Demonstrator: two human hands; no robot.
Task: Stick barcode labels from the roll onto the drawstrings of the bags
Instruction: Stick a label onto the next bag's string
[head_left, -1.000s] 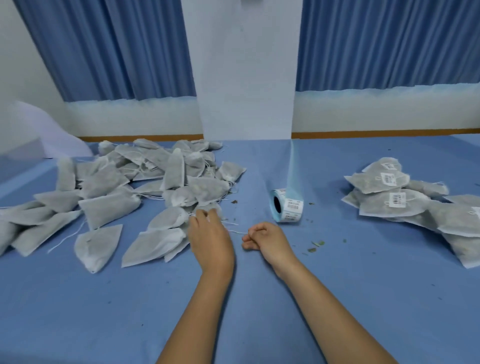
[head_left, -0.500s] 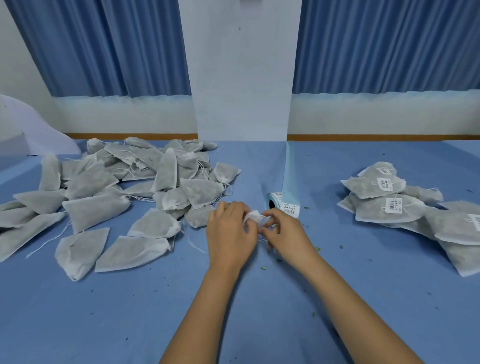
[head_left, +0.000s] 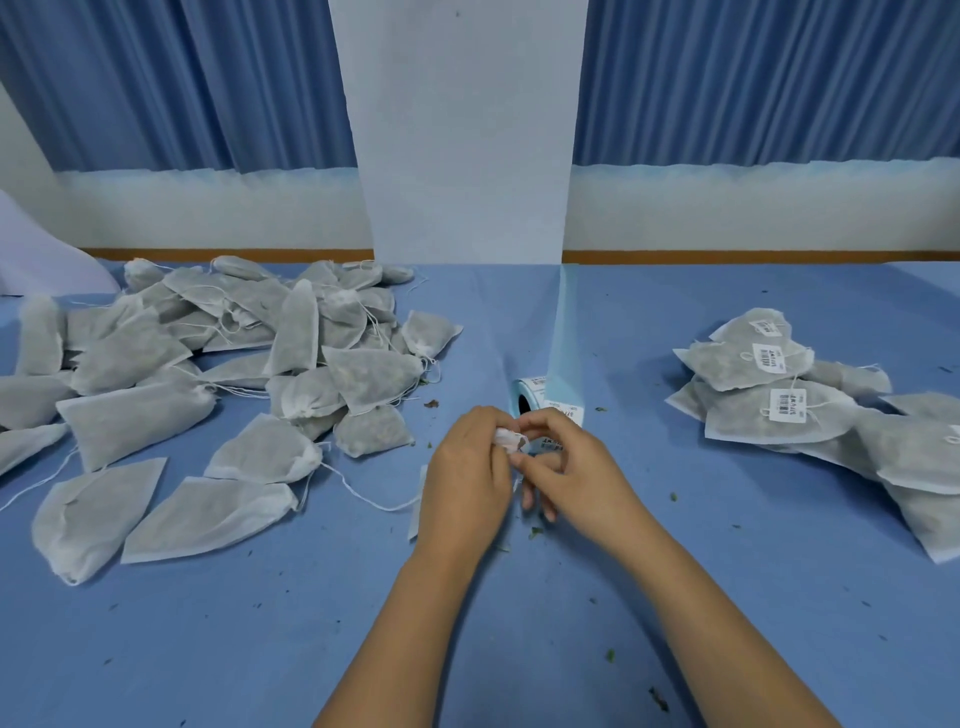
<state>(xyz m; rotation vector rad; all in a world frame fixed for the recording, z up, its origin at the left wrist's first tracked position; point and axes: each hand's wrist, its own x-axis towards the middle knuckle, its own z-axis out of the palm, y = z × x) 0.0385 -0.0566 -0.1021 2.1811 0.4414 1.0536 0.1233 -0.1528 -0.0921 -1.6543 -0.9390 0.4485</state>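
Now the left hand (head_left: 467, 467) and right hand (head_left: 576, 467), a second ago apart beside the unlabelled pile (head_left: 208, 395) at centre left, meet just before the roll (head_left: 535, 397) mid-frame, both pinching a small white scrap (head_left: 509, 440) (label or bag neck, unclear), so sticking looks underway.

We find open blue table (head_left: 545, 649) across the whole lower frame, crossed only by our forearms and dotted with leaf crumbs. At left and upper left the heap of unlabelled bags (head_left: 135, 421) stands in the way, its loose strings trailing toward centre. At the right edge the pile of labelled bags (head_left: 748, 421) blocks reach. Between the heaps, the label roll (head_left: 531, 388) sits just behind our left hand (head_left: 467, 483) and right hand (head_left: 576, 478), which pinch one bag (head_left: 506, 439) at centre; its pale strip (head_left: 563, 322) runs on toward the white panel (head_left: 467, 130) at top. Bare cloth lies on both sides of the roll, wider on the right.
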